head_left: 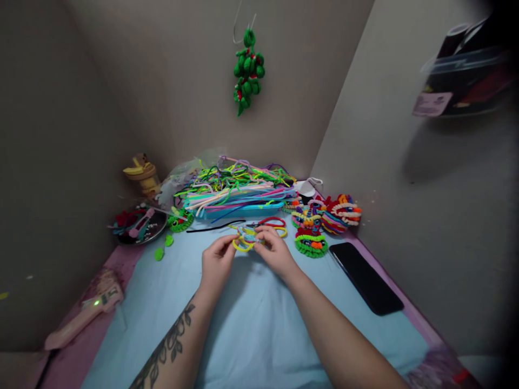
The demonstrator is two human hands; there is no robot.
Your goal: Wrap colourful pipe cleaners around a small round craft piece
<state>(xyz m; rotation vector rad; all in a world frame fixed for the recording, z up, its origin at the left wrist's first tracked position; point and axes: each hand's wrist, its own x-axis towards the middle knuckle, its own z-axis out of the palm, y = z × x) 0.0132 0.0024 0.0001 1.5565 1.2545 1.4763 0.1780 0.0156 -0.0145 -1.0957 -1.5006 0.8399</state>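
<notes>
Nearest my end, off to the left, a pink glue gun (82, 322) with a green light glowing is lying on the purple tabletop (77, 362). Over on the right there's a black phone (367, 278), flat along the edge of the light blue cloth (259, 335). Between those, a bit farther in, the left hand (218, 262) and right hand (278, 253) are both pinching a little yellow-and-blue fuzzy piece (243, 249) just above the cloth, thumbs and fingers closed on it. Fingers hide some of it, fwiw. Right behind it: scissors (278, 220) with red and yellow handles and a black stem (219, 226). A green fuzzy face (180, 221) sits to the left, a bunch of colorful fuzzy heads (311, 244) to the right. Then a blue tray (245, 212) heaped with fuzzy stems (239, 181), and a green bundle (248, 70) hanging on the back wall.
</notes>
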